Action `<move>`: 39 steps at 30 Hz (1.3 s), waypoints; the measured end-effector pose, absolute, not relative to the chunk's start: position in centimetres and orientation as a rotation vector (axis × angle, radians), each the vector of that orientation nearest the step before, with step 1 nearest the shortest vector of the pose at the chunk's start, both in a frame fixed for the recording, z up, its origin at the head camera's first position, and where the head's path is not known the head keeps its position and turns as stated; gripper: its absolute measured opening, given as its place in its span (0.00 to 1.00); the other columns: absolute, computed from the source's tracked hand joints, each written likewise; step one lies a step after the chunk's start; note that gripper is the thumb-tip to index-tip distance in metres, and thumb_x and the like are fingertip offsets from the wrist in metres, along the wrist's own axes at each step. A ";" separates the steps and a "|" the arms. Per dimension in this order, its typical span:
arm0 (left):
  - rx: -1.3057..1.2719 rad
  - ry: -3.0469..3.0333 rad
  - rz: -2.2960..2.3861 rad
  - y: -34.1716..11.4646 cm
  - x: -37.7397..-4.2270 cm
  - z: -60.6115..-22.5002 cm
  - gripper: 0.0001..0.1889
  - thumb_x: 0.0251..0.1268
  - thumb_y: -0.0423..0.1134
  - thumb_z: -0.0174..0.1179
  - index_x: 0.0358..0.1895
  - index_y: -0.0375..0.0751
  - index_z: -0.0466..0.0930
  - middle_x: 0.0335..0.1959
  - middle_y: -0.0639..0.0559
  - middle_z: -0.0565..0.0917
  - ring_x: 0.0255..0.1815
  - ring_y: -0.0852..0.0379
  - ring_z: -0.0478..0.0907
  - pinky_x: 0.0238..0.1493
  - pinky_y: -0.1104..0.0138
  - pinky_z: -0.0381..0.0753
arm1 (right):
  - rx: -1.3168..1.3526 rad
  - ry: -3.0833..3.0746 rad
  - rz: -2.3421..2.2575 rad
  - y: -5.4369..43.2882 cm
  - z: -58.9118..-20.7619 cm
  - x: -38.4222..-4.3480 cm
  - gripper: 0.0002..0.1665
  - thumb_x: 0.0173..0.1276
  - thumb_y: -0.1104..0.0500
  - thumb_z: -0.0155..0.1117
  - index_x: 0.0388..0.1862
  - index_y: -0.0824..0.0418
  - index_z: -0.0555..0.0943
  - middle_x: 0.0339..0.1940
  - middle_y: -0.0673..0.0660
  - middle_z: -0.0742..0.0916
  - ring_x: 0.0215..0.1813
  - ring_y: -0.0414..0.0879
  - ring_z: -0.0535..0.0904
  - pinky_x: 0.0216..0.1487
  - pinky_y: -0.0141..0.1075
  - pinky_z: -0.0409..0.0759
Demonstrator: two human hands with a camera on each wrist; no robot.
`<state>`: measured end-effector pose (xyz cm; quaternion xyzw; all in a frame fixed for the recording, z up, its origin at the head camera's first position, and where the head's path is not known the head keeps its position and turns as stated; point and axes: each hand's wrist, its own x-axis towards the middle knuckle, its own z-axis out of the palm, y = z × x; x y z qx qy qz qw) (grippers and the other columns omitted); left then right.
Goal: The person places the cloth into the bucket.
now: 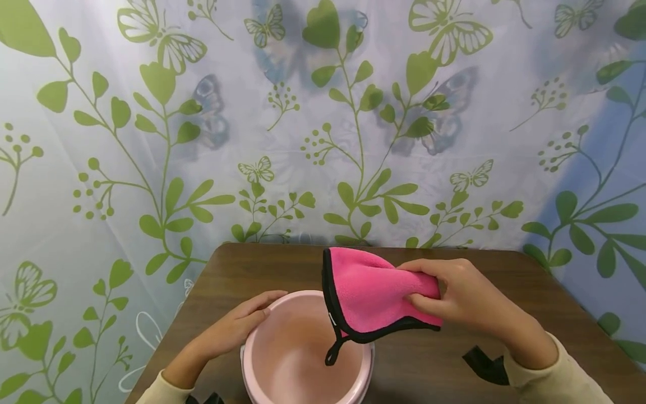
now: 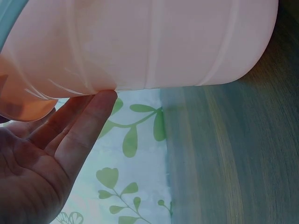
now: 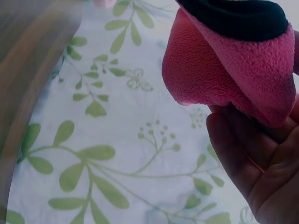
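A bright pink plush cloth [image 1: 375,286] with black edging and a small black hanging loop is held by my right hand [image 1: 451,294], thumb and fingers pinching its right end. It hangs above the right side of a pale pink bucket [image 1: 250,359], partly covering the opening. My left hand [image 1: 242,325] holds the bucket by its rim at the far left, fingers along the outer wall and thumb at the rim. In the left wrist view, fingers [image 2: 88,123] lie nearly straight against the ribbed bucket wall [image 2: 154,42]. The right wrist view shows the folded cloth [image 3: 247,70] above my palm.
Beneath the bucket is a dark brown wooden table [image 1: 272,264]. Behind it hangs a white curtain [image 1: 303,140] with green leaves and butterflies. A black strap [image 1: 487,365] shows near my right sleeve [image 1: 550,370]. A pale handle runs down the bucket's side.
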<state>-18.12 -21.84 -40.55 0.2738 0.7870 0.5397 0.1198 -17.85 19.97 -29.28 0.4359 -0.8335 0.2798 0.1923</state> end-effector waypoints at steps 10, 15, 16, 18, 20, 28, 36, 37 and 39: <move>0.815 2.229 1.613 -21.6 -18.1 -40.4 0.21 0.85 0.38 0.41 0.74 0.46 0.67 0.69 0.43 0.73 0.63 0.47 0.75 0.56 0.64 0.79 | 1.377 -2.298 0.837 16.6 -30.0 -18.2 0.23 0.56 0.69 0.74 0.49 0.50 0.85 0.34 0.39 0.84 0.25 0.30 0.69 0.25 0.22 0.70; 0.873 2.252 1.592 -21.7 -18.2 -40.5 0.22 0.85 0.38 0.40 0.75 0.43 0.66 0.68 0.42 0.73 0.63 0.51 0.75 0.58 0.65 0.77 | 1.436 -2.317 0.836 15.2 -30.5 -18.3 0.21 0.58 0.67 0.73 0.49 0.49 0.85 0.34 0.38 0.84 0.25 0.29 0.68 0.25 0.22 0.69; 0.869 2.258 1.584 -21.7 -18.2 -40.5 0.22 0.85 0.38 0.39 0.75 0.43 0.65 0.69 0.42 0.72 0.63 0.53 0.74 0.59 0.66 0.76 | 1.445 -2.326 0.837 14.9 -30.6 -18.3 0.21 0.59 0.67 0.73 0.49 0.48 0.85 0.34 0.37 0.84 0.25 0.29 0.67 0.25 0.22 0.69; 0.860 2.276 1.568 -21.8 -18.2 -40.5 0.22 0.85 0.39 0.40 0.75 0.42 0.65 0.70 0.42 0.71 0.65 0.56 0.72 0.61 0.68 0.73 | 1.460 -2.346 0.841 14.5 -30.9 -18.3 0.20 0.60 0.66 0.73 0.49 0.47 0.85 0.32 0.36 0.83 0.24 0.29 0.67 0.25 0.22 0.68; 0.844 2.278 1.563 -21.8 -18.2 -40.4 0.21 0.85 0.39 0.40 0.75 0.42 0.66 0.70 0.43 0.71 0.66 0.56 0.71 0.63 0.69 0.71 | 1.470 -2.360 0.842 14.1 -31.1 -18.3 0.20 0.60 0.66 0.72 0.49 0.47 0.85 0.32 0.36 0.82 0.25 0.28 0.66 0.25 0.23 0.68; 0.857 2.299 1.560 -21.8 -18.2 -40.3 0.21 0.85 0.39 0.41 0.73 0.42 0.68 0.68 0.45 0.73 0.68 0.57 0.69 0.65 0.70 0.68 | 1.506 -2.357 0.807 13.0 -32.3 -18.3 0.18 0.60 0.64 0.73 0.47 0.50 0.85 0.34 0.37 0.84 0.27 0.28 0.70 0.28 0.22 0.71; 0.816 2.361 1.532 -21.7 -18.1 -40.4 0.21 0.84 0.38 0.42 0.73 0.51 0.70 0.69 0.51 0.74 0.70 0.56 0.67 0.65 0.68 0.69 | 1.532 -2.399 0.768 12.3 -33.3 -18.7 0.16 0.62 0.63 0.73 0.49 0.51 0.86 0.36 0.39 0.86 0.27 0.28 0.69 0.30 0.23 0.71; 0.801 2.364 1.526 -21.7 -18.1 -40.4 0.21 0.84 0.38 0.41 0.73 0.50 0.69 0.69 0.51 0.73 0.70 0.56 0.67 0.65 0.68 0.69 | 1.533 -2.406 0.767 12.2 -33.4 -18.8 0.16 0.62 0.63 0.73 0.49 0.51 0.86 0.36 0.39 0.86 0.27 0.28 0.69 0.30 0.23 0.71; 0.781 2.357 1.525 -21.8 -18.1 -40.4 0.22 0.84 0.38 0.41 0.74 0.48 0.68 0.70 0.50 0.73 0.70 0.55 0.67 0.64 0.67 0.71 | 1.534 -2.414 0.757 12.1 -33.6 -18.8 0.15 0.62 0.62 0.72 0.48 0.52 0.86 0.36 0.39 0.86 0.26 0.28 0.68 0.30 0.23 0.70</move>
